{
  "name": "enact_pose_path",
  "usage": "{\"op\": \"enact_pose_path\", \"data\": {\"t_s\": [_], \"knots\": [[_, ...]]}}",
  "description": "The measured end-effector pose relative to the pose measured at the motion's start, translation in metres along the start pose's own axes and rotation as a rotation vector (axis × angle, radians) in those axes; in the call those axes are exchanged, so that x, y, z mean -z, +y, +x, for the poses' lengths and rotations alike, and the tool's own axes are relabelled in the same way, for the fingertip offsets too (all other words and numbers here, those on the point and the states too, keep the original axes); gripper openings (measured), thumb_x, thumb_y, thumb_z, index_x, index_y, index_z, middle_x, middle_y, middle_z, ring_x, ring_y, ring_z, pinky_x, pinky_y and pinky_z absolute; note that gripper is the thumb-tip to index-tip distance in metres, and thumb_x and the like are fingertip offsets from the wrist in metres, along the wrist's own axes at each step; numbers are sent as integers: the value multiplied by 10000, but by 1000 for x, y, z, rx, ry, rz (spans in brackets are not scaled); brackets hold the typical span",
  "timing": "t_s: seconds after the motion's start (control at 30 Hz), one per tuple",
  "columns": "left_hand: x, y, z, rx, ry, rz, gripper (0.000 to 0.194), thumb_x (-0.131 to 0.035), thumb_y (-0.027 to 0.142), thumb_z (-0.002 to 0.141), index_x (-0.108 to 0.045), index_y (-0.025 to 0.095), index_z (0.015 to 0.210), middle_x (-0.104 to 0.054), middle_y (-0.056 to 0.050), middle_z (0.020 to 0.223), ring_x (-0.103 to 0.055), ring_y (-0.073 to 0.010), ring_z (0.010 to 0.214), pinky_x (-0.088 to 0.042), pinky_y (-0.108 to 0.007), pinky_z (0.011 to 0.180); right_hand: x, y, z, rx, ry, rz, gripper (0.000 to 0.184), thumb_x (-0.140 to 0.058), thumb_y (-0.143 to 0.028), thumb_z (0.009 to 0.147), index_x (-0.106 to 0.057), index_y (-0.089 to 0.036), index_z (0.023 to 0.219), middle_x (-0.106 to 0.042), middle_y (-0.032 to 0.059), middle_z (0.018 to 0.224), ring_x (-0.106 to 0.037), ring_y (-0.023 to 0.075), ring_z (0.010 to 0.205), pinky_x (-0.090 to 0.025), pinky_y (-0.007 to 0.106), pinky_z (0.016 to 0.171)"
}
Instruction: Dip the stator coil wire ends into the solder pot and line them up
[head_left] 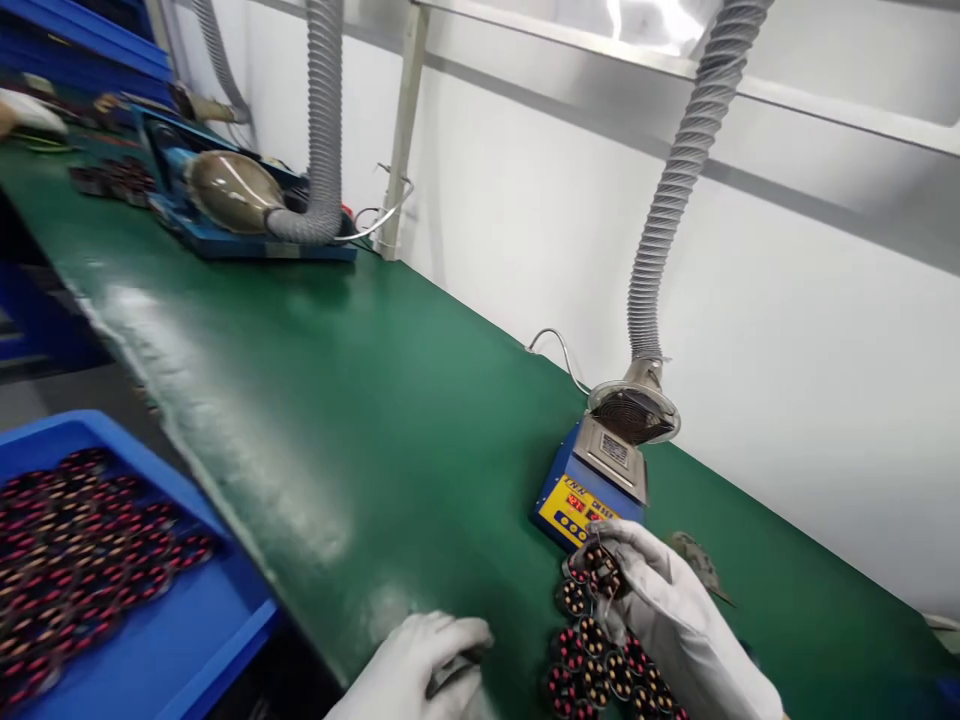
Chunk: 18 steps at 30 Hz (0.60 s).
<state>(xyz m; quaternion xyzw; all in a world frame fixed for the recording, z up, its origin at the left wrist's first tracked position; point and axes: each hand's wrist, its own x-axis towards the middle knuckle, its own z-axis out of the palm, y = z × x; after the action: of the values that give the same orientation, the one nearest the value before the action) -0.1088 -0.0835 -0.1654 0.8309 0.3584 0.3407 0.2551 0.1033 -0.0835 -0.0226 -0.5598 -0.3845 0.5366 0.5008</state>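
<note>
My right hand (660, 610), in a white glove, pinches a small round motor stator (604, 572) with dark and copper-coloured segments between thumb and fingers. It hovers over a cluster of similar stators (592, 665) with pink and copper spots, lying on the green bench. Just behind it stands a blue and yellow solder pot (585, 495) with a lit red display. My left hand (420, 665), also gloved in white, is at the bottom edge, its fingers loosely curled and apart from the thumb. A dark patch shows in that gap; I make out no held part.
A blue bin (217, 640) of many stators sits at lower left beside the bench (360, 420). A grey extraction hose (675, 190) hangs over the solder pot. Farther left stand a blue machine (217, 240) with another hose and a co-worker's gloved hand (30, 112).
</note>
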Motion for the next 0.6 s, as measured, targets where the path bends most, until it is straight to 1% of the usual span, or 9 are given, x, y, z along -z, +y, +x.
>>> {"op": "enact_pose_path", "data": {"t_s": [0.07,0.13,0.2,0.27,0.33,0.43,0.53,0.57,0.6], "knots": [[16,20,2,10,70,-118,313,-562,153,807,-526,277,1092,-671,38,917,-626,-130,795,-494,-211,746,-14,12,-8,-83,-104,105,331,-713,-473,694,-654,-212,889,-662,40,733,-484,74,410,-384,212,423],[32,39,2,-24,136,-156,259,-469,285,911,-481,269,1169,-656,6,933,-611,-138,820,-488,-237,773,-27,23,-12,-140,-171,167,356,-716,-487,686,-655,-199,887,-645,31,706,-473,68,382,-345,194,387],[44,53,-1,-59,220,-120,320,-341,392,962,-426,241,1231,-639,-32,912,-596,-155,814,-481,-272,754,-42,31,-16,-177,-222,210,379,-723,-492,678,-656,-188,892,-626,17,692,-464,62,370,-329,186,373],[54,61,-4,-80,293,-40,389,-244,424,975,-391,203,1259,-626,-53,852,-584,-171,767,-463,-303,696,-57,38,-19,-196,-265,243,397,-722,-510,672,-657,-182,886,-590,-7,629,-445,53,360,-316,177,371],[60,62,-8,-97,313,68,383,-206,389,982,-411,178,1227,-609,-45,756,-562,-176,676,-419,-317,611,-73,46,-20,-209,-308,263,407,-718,-528,670,-656,-184,879,-536,-34,545,-430,45,358,-312,165,382],[66,56,-20,-74,301,277,339,-214,342,976,-500,176,1054,-576,-19,619,-508,-179,539,-325,-324,517,-96,66,-15,-215,-373,239,423,-745,-527,633,-651,-185,862,-521,-42,519,-420,50,348,-324,165,365],[72,46,-41,88,266,419,314,-277,347,958,-534,178,892,-596,-27,605,-536,-192,523,-316,-337,522,-115,92,-7,-155,-411,68,431,-723,-552,638,-650,-187,854,-606,0,605,-514,110,415,-423,213,385],[75,43,-50,168,226,406,273,-330,341,947,-542,181,882,-623,-27,640,-570,-194,552,-336,-333,539,-119,100,-3,-107,-420,-31,429,-702,-568,652,-651,-194,856,-646,23,670,-586,151,513,-486,240,458],[80,40,-59,251,183,376,216,-393,331,931,-553,189,898,-652,-22,690,-604,-194,593,-358,-322,558,-122,105,0,-54,-458,-158,439,-668,-590,675,-657,-193,863,-679,57,768,-643,202,671,-540,284,602]]}}
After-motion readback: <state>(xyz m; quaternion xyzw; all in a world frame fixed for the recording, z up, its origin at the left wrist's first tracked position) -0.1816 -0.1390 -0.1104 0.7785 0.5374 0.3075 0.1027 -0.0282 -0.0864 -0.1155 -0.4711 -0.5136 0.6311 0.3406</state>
